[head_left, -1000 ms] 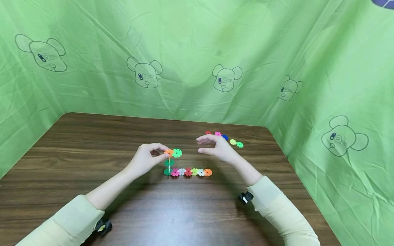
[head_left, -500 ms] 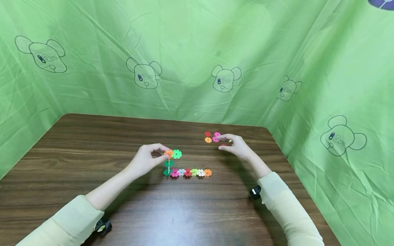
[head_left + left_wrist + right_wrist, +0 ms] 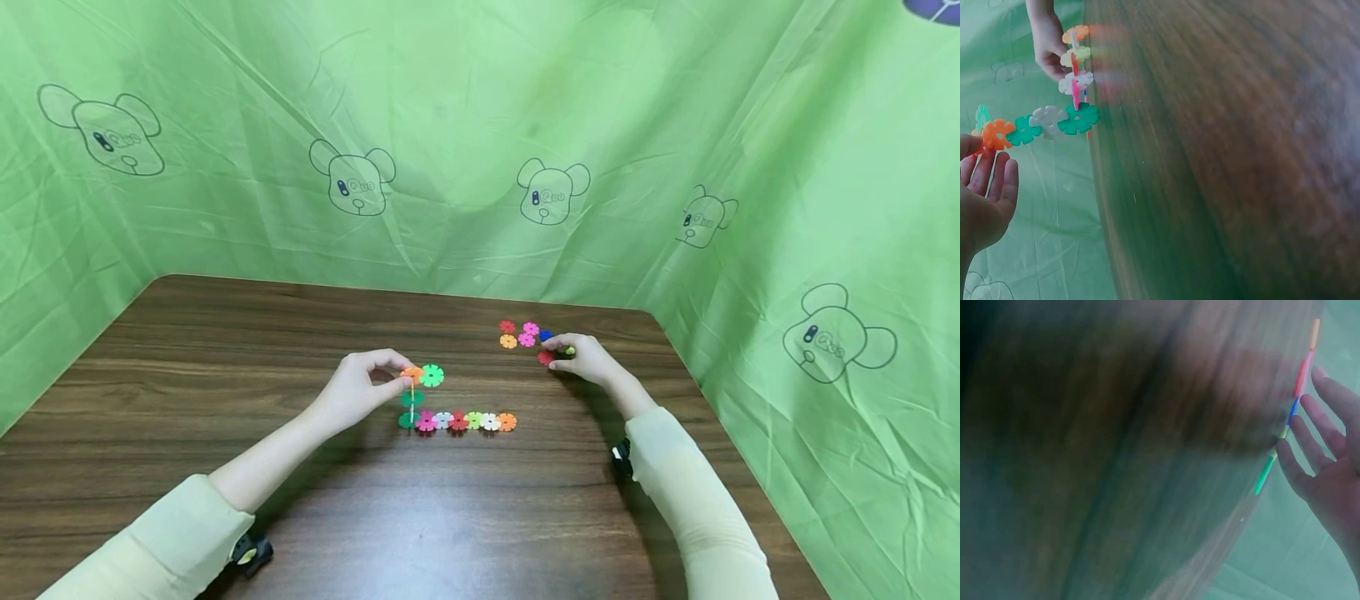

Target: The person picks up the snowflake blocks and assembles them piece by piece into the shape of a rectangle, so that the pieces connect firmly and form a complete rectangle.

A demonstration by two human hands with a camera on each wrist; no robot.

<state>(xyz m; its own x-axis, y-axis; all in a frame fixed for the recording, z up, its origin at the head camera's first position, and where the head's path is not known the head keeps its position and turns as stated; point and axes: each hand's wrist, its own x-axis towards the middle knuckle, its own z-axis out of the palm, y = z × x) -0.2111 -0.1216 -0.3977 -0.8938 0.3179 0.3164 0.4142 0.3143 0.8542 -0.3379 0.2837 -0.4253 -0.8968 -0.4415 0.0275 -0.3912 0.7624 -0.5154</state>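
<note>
My left hand [image 3: 367, 382] pinches an orange flower-shaped interlocking disc [image 3: 997, 134] at the top of a joined piece. A bright green disc [image 3: 431, 376] sticks out rightward from it. Below, an upright chain with a white disc [image 3: 1049, 120] between green ones leads down to a row of linked discs on the table, ending in an orange disc [image 3: 507, 422]. Over the loose discs at the back right is my right hand [image 3: 588, 360], fingers spread in the right wrist view. Its thumb is beside a red disc [image 3: 545, 358]; a yellow-green disc [image 3: 571, 351] is partly hidden under it.
Further loose discs lie left of the right hand, among them a blue disc [image 3: 546, 336], a pink disc [image 3: 527, 340] and an orange disc [image 3: 508, 342]. The wooden table [image 3: 247, 333] ends at a green cloth [image 3: 450, 125] with printed bear faces.
My right hand has moved right, away from the joined discs, and lowered to the loose discs, uncovering the pink and orange ones. The left hand keeps its pinch in the same place.
</note>
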